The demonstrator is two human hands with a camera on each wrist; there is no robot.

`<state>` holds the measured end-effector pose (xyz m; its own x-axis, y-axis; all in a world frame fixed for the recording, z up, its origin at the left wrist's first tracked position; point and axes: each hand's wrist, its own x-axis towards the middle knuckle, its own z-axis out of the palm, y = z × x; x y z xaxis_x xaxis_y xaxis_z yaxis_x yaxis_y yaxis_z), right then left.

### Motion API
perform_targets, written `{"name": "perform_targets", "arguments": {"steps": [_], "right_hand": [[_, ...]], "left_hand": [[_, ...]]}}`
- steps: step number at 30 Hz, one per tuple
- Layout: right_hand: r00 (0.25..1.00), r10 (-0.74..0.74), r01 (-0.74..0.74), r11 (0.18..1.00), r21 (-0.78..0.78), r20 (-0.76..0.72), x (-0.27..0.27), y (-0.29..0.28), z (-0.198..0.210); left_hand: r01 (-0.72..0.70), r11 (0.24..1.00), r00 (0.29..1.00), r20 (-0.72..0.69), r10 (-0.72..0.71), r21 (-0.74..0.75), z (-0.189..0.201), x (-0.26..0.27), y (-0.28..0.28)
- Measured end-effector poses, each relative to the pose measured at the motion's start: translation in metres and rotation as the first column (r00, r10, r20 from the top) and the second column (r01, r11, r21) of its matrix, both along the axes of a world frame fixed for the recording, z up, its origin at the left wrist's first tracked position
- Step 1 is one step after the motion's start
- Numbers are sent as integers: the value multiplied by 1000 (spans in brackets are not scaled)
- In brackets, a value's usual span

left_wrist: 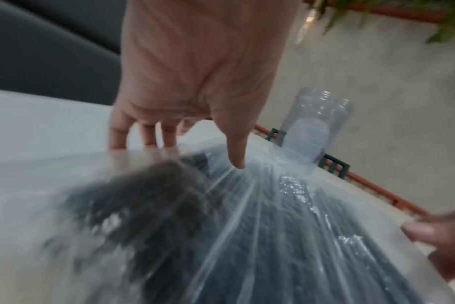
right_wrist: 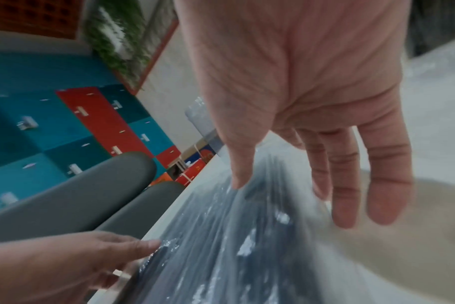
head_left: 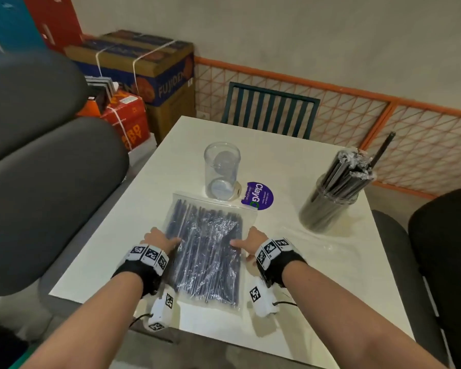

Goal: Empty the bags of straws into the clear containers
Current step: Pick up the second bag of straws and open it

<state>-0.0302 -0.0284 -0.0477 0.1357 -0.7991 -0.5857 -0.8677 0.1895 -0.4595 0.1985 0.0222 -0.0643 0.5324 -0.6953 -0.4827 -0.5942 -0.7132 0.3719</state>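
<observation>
A clear bag of dark straws [head_left: 208, 249] lies flat on the white table [head_left: 290, 161]. My left hand [head_left: 160, 239] is at its left edge and my right hand [head_left: 246, 242] at its right edge. In the left wrist view the left hand [left_wrist: 190, 154] has its thumb pressed on the bag [left_wrist: 260, 236] and its straight fingers touching the table beside it. In the right wrist view the right hand [right_wrist: 294, 199] does the same on the bag [right_wrist: 234, 257]. An empty clear container [head_left: 222, 170] [left_wrist: 317, 131] stands just beyond the bag. A second container [head_left: 333, 198], full of dark straws, stands at the right.
A flattened empty clear bag [head_left: 317, 245] lies right of my right hand. A purple round sticker [head_left: 257, 196] is on the table by the empty container. A slatted chair [head_left: 270, 113] faces the far edge. Grey cushioned seats [head_left: 37, 182] are to the left, with cardboard boxes [head_left: 144, 65] behind them.
</observation>
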Motion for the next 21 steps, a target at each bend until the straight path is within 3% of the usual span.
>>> {"name": "perform_targets", "arguments": {"steps": [5, 7, 9, 11, 13, 15, 16, 17, 18, 20, 21], "right_hand": [[978, -192, 186, 980, 73, 87, 20, 3, 0], [939, -239, 206, 966, 154, 245, 21, 4, 12], [848, -300, 236, 952, 196, 438, 20, 7, 33], [798, -282, 249, 959, 135, 533, 20, 7, 51], [778, -211, 242, 970, 28, 592, 20, 12, 72], [741, -143, 245, 967, -66, 656, 22, 21, 91], [744, -99, 246, 960, -133, 660, 24, 28, 99], [774, -55, 249, 942, -223, 631, 28, 33, 101], [829, -9, 240, 909, -341, 559, 32, 38, 101], [898, 76, 179, 836, -518, 434, 39, 43, 92], [904, 112, 158, 810, -564, 413, 41, 43, 85]], "left_hand": [[55, 980, 968, -230, -100, -193, 2, 13, 9], [23, 950, 953, -281, -115, -311, 10, 23, 9], [-33, 919, 945, -310, -100, -394, 23, 32, 7], [-116, 876, 955, -294, -31, -467, 48, 31, 6], [-87, 768, 992, -129, 5, -634, 82, 17, 7], [95, 588, 995, 59, -80, -803, 127, -8, 11], [136, 528, 985, 55, -165, -839, 148, -23, 13], [126, 542, 962, -30, -270, -831, 168, -36, 14], [88, 638, 911, -197, -361, -765, 186, -48, 13], [50, 873, 744, -565, -357, -485, 214, -65, 9], [75, 929, 682, -661, -313, -363, 222, -68, 7]]}}
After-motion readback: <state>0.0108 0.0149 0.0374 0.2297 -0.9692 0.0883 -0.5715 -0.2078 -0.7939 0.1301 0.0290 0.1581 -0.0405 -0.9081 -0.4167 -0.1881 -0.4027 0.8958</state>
